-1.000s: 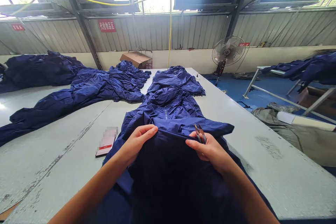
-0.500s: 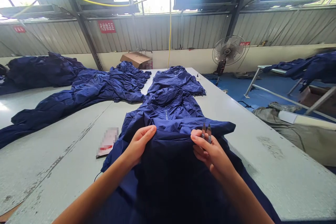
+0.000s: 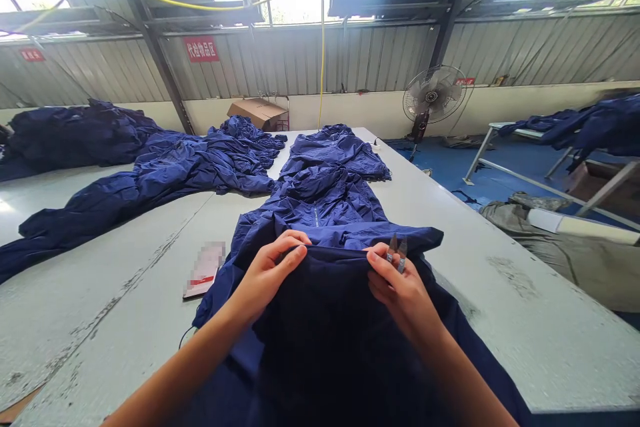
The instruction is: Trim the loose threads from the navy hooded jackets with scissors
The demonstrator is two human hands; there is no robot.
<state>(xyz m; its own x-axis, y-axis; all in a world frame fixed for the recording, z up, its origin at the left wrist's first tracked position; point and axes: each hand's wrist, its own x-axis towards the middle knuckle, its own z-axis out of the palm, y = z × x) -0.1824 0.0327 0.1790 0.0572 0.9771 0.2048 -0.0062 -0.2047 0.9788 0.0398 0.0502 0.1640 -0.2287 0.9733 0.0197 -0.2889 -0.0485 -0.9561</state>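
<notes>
A navy blue garment (image 3: 325, 333) lies on the grey table (image 3: 500, 293) right in front of me, its folded edge lifted between both hands. My left hand (image 3: 265, 273) is closed, pinching that edge at the left. My right hand (image 3: 400, 287) is closed too, gripping the edge at the right while holding small thread snips (image 3: 397, 249) whose metal tips stick up above the fingers. More of the same blue cloth (image 3: 330, 197) stretches away across the table beyond my hands.
A pile of blue garments (image 3: 165, 173) spreads over the table's left. A small red-and-white card (image 3: 204, 271) lies left of my hands. A cardboard box (image 3: 259, 112) and a standing fan (image 3: 433, 97) sit at the far end. Metal racks (image 3: 550, 173) stand on the right.
Both hands have shifted along the garment's edge and drawn closer together. The left fingers have curled over the fold, and the snips' tips have swung more upright.
</notes>
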